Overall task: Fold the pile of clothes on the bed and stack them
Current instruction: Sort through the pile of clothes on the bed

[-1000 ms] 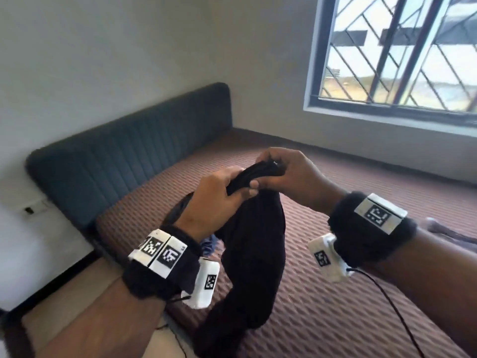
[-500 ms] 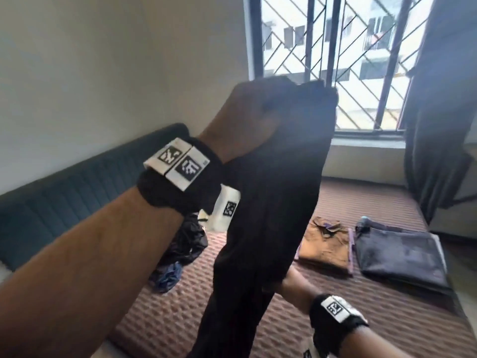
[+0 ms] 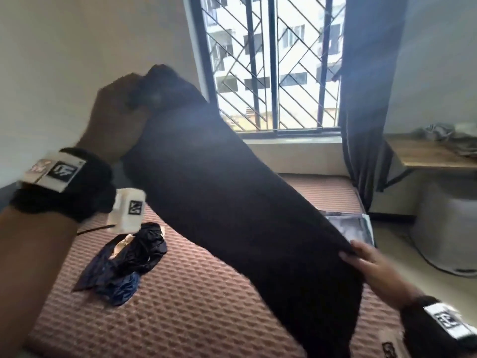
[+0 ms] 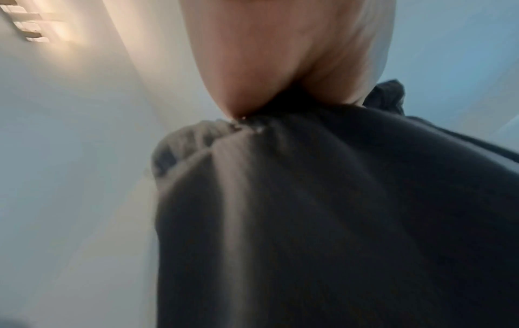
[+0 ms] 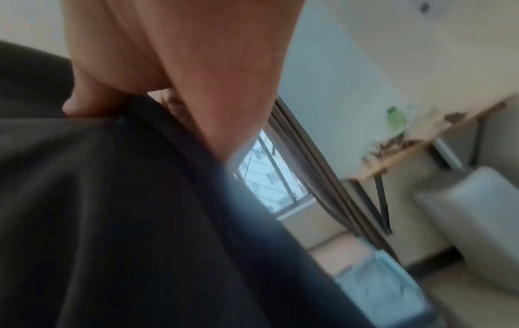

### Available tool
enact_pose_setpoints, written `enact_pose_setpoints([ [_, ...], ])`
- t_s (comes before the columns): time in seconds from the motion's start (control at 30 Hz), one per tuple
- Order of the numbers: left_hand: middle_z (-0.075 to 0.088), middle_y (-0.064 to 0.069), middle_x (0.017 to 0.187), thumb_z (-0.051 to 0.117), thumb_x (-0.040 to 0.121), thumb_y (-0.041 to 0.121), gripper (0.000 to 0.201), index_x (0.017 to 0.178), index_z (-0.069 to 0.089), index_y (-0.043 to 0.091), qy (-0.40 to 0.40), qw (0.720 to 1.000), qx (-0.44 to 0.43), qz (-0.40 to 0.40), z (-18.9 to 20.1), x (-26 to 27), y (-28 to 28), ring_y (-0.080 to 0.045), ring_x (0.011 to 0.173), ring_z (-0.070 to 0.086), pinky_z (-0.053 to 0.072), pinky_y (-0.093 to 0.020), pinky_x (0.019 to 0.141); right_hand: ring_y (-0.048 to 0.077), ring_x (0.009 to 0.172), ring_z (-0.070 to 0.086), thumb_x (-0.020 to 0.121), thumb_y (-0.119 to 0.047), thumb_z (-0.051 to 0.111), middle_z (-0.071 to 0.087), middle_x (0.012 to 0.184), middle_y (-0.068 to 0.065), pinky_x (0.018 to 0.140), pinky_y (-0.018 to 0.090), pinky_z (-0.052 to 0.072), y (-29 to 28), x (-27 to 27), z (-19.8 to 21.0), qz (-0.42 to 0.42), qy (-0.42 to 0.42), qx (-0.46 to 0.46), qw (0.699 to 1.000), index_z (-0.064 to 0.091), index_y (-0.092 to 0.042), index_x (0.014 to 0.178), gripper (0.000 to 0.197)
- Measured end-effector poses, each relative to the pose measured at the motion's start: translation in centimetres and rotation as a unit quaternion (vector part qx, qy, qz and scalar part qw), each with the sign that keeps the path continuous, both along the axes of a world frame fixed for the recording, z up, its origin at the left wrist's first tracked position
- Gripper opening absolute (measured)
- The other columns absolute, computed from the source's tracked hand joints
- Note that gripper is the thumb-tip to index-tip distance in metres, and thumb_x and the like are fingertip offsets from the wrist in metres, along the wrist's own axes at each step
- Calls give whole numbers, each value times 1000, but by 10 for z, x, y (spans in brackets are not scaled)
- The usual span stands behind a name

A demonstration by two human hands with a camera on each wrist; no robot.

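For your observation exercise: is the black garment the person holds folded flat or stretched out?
Stretched out: the left hand grips the black garment bunched up high, the right hand holds its lower edge.

My forearms are bare, with no sleeves. On my left wrist sits a thick, fuzzy black band (image 3: 64,195) with white rectangular tags (image 3: 55,171) on top, each printed with a black square marker. A white block (image 3: 127,214) carrying another black marker hangs from the band's underside, and a thin black cable (image 3: 94,229) runs out of it. My right wrist wears the same kind of black band (image 3: 433,329), with a white marker tag (image 3: 450,321) on its top and part of a white block (image 3: 389,348) with a dark marker below it. My left hand (image 3: 116,117) and right hand (image 3: 371,264) are bare, without gloves or rings.
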State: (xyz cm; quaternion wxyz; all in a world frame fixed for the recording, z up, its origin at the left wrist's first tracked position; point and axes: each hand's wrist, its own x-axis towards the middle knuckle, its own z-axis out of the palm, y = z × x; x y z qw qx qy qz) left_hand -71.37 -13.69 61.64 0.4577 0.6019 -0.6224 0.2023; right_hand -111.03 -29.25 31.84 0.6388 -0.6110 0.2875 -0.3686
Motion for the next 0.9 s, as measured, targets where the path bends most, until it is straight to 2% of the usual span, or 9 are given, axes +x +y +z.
enact_pose_setpoints([
  [0.07,65,-4,89,55,83,51,9,88,62,49,48,998,14,23,-29,11,2,-14,82,57,45,-36,81,9,73,64,61,-28,86,71,82,0,67,18,52,-5,-29,7,-16,60,-77,995,66,-13,88,37],
  [0.13,67,-18,98,57,84,53,28,96,64,28,97,994,33,44,-65,32,3,-23,87,59,47,-45,84,-6,71,60,67,-30,87,69,80,-16,68,11,47,-10,-45,7,11,187,-195,963,68,-32,84,26],
  [0.27,72,23,89,60,97,9,19,99,64,27,228,967,110,-5,-141,53,4,9,84,62,51,-18,84,2,81,59,68,-11,89,60,83,-8,71,13,43,-30,-64,-28,-21,303,-314,900,63,-38,82,39],
  [0.33,73,22,87,55,97,-1,28,100,63,26,289,948,132,-5,-179,60,7,6,83,62,52,-13,81,6,85,61,69,-11,88,63,92,-6,81,20,47,-30,-61,-49,-1,349,-293,890,65,-30,88,36],
  [0.43,72,-2,104,59,98,13,13,105,66,21,347,922,171,-8,-219,64,11,-15,92,65,55,-35,88,13,85,65,72,-16,83,68,91,-6,83,31,51,-15,-57,-81,14,421,-221,879,60,-32,96,37],
  [0.57,71,7,86,50,102,5,18,95,60,18,397,897,193,13,-260,54,17,2,74,65,54,-15,70,-4,80,60,75,-2,77,71,93,-6,76,13,46,16,-60,-129,115,457,-94,877,65,-21,104,37],
  [0.67,71,-4,99,57,99,26,9,99,64,20,389,897,208,40,-285,57,26,-25,95,66,53,-41,91,-3,71,59,77,-2,78,70,79,-8,78,27,49,30,-70,-156,140,439,5,887,74,-14,86,15],
  [0.77,64,-18,116,60,86,62,36,102,62,29,364,897,227,105,-322,85,45,-41,113,58,42,-62,103,5,69,63,80,-5,78,72,79,3,70,25,50,34,-80,-160,125,398,87,905,77,-9,79,4],
  [0.9,58,-12,101,47,93,38,26,104,59,18,313,920,187,143,-333,78,69,-4,87,54,41,-21,92,23,76,63,60,-37,92,72,85,19,73,36,48,16,-80,-154,124,383,140,905,75,3,84,49],
])
